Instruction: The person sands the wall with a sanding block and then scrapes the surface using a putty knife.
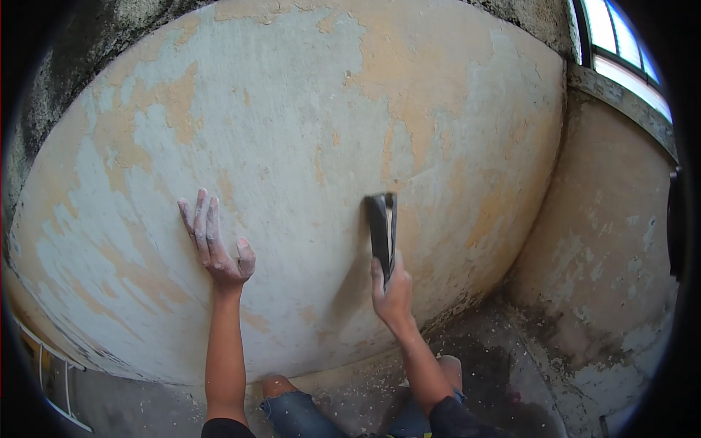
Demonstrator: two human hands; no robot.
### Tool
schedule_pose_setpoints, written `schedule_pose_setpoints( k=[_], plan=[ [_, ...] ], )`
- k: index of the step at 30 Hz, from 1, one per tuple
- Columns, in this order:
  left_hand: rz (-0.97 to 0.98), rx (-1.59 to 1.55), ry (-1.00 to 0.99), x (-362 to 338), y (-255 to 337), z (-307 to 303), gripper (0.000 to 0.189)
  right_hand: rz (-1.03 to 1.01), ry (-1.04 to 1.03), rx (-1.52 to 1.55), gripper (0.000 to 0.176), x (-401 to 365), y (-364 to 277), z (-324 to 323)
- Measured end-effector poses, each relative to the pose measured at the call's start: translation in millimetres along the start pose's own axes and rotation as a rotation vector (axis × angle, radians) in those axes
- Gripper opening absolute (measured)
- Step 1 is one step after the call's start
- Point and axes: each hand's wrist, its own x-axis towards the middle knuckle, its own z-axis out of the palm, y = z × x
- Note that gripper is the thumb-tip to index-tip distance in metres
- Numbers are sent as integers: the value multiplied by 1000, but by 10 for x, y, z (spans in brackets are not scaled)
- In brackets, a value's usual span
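Note:
My left hand [215,237], dusted with white powder, is open against or just in front of the wall [285,146], its fingers pointing up and its thumb apart. The wall's pale coat is patchy, with peach-coloured areas showing. In my right hand [394,296] is a long dark scraper-like tool [381,230], with a lighter strip along its inner side. My fingers wrap round its lower end. The tool stands nearly upright, its top end at the wall; whether it touches cannot be made out. A shadow falls to its lower left.
A stained side wall [599,219] meets the main wall at the right. Above it is a window [621,36] with a ledge. Flakes lie on the grey floor [482,365] around my knees. White metal rails [67,390] stand at the lower left.

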Motion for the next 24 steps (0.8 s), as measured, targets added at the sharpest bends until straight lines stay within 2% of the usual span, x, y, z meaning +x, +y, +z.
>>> schedule_pose_setpoints(
  k=[3, 7, 10, 13, 16, 18, 21, 24],
  plan=[
    [-4, -7, -9, 17, 15, -40, 62, 23, -20, -14, 20, 169, -149, -81],
    [-16, 9, 35, 43, 23, 9, 60, -24, 61, -8, 17, -823, 429, 230],
    [-14, 0, 24, 14, 11, -23, 60, 14, 4, 39, 18, -655, 247, 270],
    [-21, -15, 35, 18, 18, -5, 60, -9, -24, -88, 22, 69, -124, 120],
    [-17, -22, 36, 14, -6, -31, 61, 13, -21, -8, 23, -7, -148, 52],
    [-21, -31, 47, 12, -5, -10, 61, 4, -5, -51, 24, -573, 226, 209],
    [-35, -23, 37, 0, -7, -20, 62, 37, -52, 1, 24, -992, 374, 372],
    [-48, -38, 32, -1, 6, -21, 61, -4, -43, -73, 26, -348, 24, 277]
  ],
)
